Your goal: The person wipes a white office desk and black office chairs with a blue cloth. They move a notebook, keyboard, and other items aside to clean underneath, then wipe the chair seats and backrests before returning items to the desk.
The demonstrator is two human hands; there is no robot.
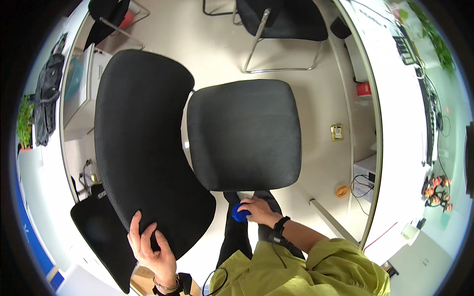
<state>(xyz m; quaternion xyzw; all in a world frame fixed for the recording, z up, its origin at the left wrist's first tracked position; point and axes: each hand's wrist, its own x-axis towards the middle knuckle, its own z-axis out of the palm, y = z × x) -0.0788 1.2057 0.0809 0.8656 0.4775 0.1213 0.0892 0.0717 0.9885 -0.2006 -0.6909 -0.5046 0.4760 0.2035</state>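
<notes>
A black mesh chair with a curved backrest [140, 118] and a padded square seat [244, 135] stands right before me. My left hand [152, 248] rests on the near end of the backrest, its fingers spread over the edge and holding nothing. Low beside the seat's near edge, my right hand [258, 211] grips a bunched blue item [240, 214], which looks like a cloth. Part of it is hidden under my fingers. My legs are just below the seat.
A second black chair [281, 18] with metal legs stands ahead. White desks run along both sides, the right one [400, 122] with a keyboard [427, 114]. A floor socket [337, 132], an orange cable coil [342, 191] and a metal desk leg [333, 222] are at right.
</notes>
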